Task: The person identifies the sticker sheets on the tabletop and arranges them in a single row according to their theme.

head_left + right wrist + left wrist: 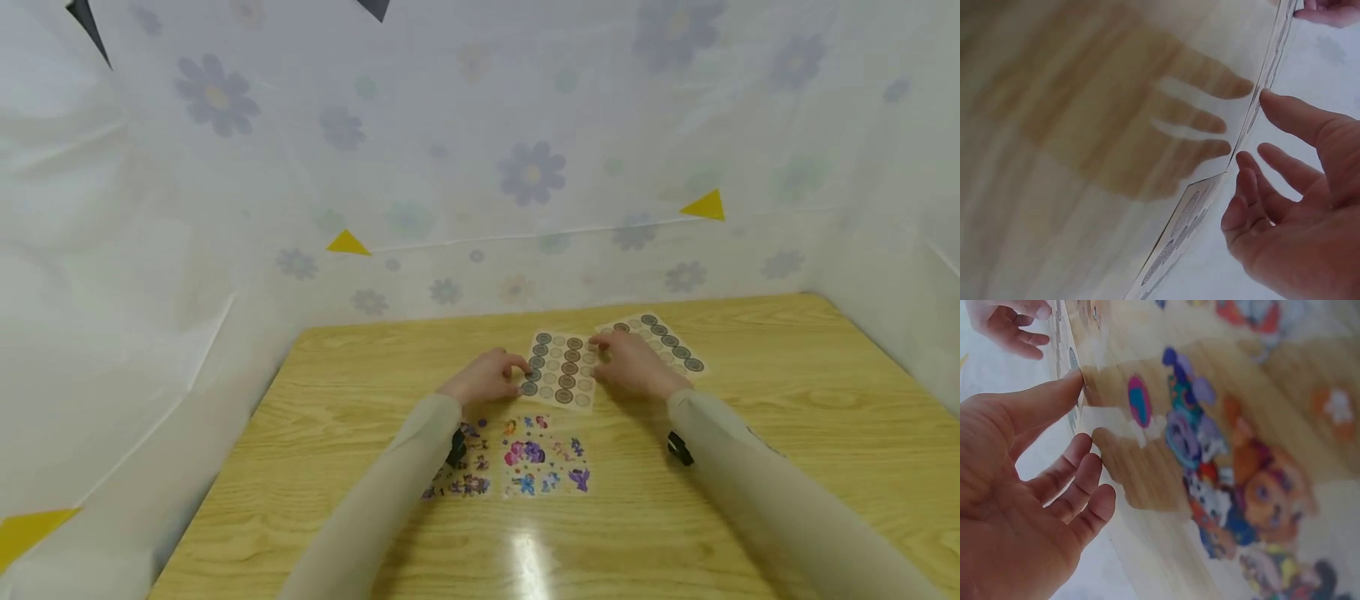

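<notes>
A pale sheet of round coin-like prints lies on the table between my two hands. At its left edge, my left hand rests with the thumb tip on the border, the other fingers loosely bent beside it in the left wrist view. My right hand touches the opposite edge, its thumb at the border and its fingers relaxed. A second sheet of round prints lies tilted behind my right hand, partly covered by it. In the right wrist view, the sheets appear nearly edge-on.
Nearer me lie a clear sheet of colourful pony stickers and another cartoon sticker sheet, partly hidden by my left sleeve. The glossy wooden table meets a flower-patterned white curtain at the back and sides.
</notes>
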Tool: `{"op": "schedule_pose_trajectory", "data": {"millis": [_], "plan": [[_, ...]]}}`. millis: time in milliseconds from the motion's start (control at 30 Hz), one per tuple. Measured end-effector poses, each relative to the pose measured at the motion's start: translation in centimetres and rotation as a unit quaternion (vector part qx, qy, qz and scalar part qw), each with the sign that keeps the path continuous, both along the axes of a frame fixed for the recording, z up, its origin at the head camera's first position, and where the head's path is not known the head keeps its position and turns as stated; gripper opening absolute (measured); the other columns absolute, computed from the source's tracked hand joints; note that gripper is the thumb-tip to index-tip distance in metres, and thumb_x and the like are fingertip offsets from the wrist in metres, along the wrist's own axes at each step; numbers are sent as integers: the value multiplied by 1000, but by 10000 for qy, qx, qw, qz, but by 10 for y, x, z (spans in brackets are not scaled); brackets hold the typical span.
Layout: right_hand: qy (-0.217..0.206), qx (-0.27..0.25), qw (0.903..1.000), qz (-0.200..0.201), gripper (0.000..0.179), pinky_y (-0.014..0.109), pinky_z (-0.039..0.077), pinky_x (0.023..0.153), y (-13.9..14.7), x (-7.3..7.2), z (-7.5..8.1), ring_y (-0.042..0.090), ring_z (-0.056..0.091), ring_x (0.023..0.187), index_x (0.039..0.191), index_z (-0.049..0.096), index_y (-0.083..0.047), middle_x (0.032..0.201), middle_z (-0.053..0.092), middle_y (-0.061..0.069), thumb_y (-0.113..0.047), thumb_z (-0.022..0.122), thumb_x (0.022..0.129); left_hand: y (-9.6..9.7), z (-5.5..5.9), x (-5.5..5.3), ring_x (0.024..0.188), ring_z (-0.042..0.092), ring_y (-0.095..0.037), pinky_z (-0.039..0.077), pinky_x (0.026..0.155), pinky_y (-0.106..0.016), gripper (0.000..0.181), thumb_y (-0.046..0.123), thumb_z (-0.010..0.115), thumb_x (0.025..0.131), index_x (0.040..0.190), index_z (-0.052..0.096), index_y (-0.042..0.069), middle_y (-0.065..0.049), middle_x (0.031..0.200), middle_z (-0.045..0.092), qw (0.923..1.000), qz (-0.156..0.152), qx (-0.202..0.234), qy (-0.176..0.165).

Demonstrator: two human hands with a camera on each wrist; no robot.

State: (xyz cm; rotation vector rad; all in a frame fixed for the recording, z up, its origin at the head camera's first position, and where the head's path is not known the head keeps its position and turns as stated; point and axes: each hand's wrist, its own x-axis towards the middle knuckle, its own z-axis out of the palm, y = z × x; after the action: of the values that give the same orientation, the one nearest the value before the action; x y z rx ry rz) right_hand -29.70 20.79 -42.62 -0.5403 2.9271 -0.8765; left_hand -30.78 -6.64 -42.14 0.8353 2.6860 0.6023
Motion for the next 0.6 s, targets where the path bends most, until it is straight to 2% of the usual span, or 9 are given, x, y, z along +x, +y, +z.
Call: {"op": "schedule_pose_trajectory", "data": {"millis": [200, 367, 433, 600], "plan": [[-412, -469, 9980, -9, 64, 58, 36, 103, 8, -17, 0, 47, 44, 127, 146, 39, 6, 141, 47, 28, -9, 68, 91, -1, 1, -9, 93, 53, -16, 46, 82, -33, 37, 13, 71, 90, 126, 67, 19, -3, 105, 58, 9997, -39, 140, -213], [-508, -409, 9978, 77, 69, 56, 37, 104, 10, -24, 2, 46, 46, 125, 147, 36, 7, 140, 47, 29, -9, 71, 89, -2, 1, -15, 81, 52, -16, 45, 74, -32, 39, 8, 69, 90, 127, 66, 17, -4, 95, 59, 9992, -47, 250, -307], [-498, -354, 9981, 108, 68, 56, 39, 102, 10, -25, 2, 46, 48, 122, 146, 37, 9, 137, 49, 30, -9, 71, 89, -2, 0, -17, 78, 52, -17, 46, 72, -33, 38, 6, 67, 91, 127, 65, 15, -6, 92, 59, 9993, 45, 287, -219], [-599, -381, 9975, 40, 65, 55, 40, 100, 8, -26, 3, 45, 47, 123, 145, 37, 11, 136, 49, 31, -9, 69, 91, -1, -3, -17, 85, 57, -17, 49, 78, -34, 31, 12, 64, 95, 126, 62, 8, -6, 100, 61, 9981, 504, 358, 42]]}}
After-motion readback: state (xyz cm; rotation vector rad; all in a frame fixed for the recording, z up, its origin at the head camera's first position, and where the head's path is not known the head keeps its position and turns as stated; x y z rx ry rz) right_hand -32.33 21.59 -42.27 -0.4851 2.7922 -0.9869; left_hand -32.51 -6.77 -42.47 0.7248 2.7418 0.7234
